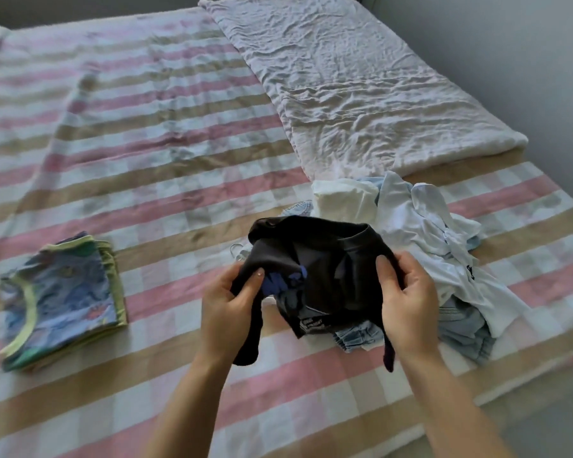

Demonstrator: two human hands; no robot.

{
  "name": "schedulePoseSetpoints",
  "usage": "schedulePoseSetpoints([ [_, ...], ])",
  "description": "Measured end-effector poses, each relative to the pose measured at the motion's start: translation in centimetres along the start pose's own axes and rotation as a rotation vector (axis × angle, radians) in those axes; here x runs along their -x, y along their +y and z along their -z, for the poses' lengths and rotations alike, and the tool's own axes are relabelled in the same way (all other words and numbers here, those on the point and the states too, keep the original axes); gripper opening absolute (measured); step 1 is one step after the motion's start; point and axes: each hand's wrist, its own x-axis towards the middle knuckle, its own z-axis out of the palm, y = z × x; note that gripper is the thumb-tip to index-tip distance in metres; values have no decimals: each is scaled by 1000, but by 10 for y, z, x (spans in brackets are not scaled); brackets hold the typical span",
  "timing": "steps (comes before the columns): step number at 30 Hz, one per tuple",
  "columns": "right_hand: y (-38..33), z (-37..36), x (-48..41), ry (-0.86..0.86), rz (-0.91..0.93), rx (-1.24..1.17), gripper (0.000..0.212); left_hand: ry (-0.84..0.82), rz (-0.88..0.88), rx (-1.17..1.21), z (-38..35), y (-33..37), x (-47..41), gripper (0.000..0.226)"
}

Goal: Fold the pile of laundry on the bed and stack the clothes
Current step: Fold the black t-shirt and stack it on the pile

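A crumpled black shirt [318, 259] with a blue print hangs above the bed in front of me. My left hand [227, 309] grips its left edge and my right hand [407, 305] grips its right edge. Behind it and to the right lies the unfolded pile: a white garment [420, 233], a cream piece [344, 200] and light denim [467, 328]. At the left of the bed a folded blue patterned garment [63, 302] with green trim lies flat.
The bed [166, 153] has a pink, tan and white checked cover. A wrinkled white blanket [344, 84] lies folded along its far right side. The bed's edge runs along the right, with grey floor [526, 418] beyond.
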Motion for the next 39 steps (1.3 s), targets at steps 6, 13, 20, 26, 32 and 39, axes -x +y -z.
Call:
schedulePoseSetpoints([
  [6,-56,-24,63,-162,54,-41,19,39,6,2,127,19,67,34],
  [13,-92,-65,137,-367,69,-89,22,151,16,-104,231,28,145,41],
  [20,-34,-142,159,-448,-6,73,22,259,158,-223,259,-61,156,35],
  [26,57,-196,164,-468,-74,355,16,115,321,-392,241,-167,138,15],
  [32,113,-224,163,-537,-138,523,19,-87,467,-452,233,-224,114,17],
  [39,126,-199,162,-487,-184,461,19,214,691,-120,248,-245,75,15],
])
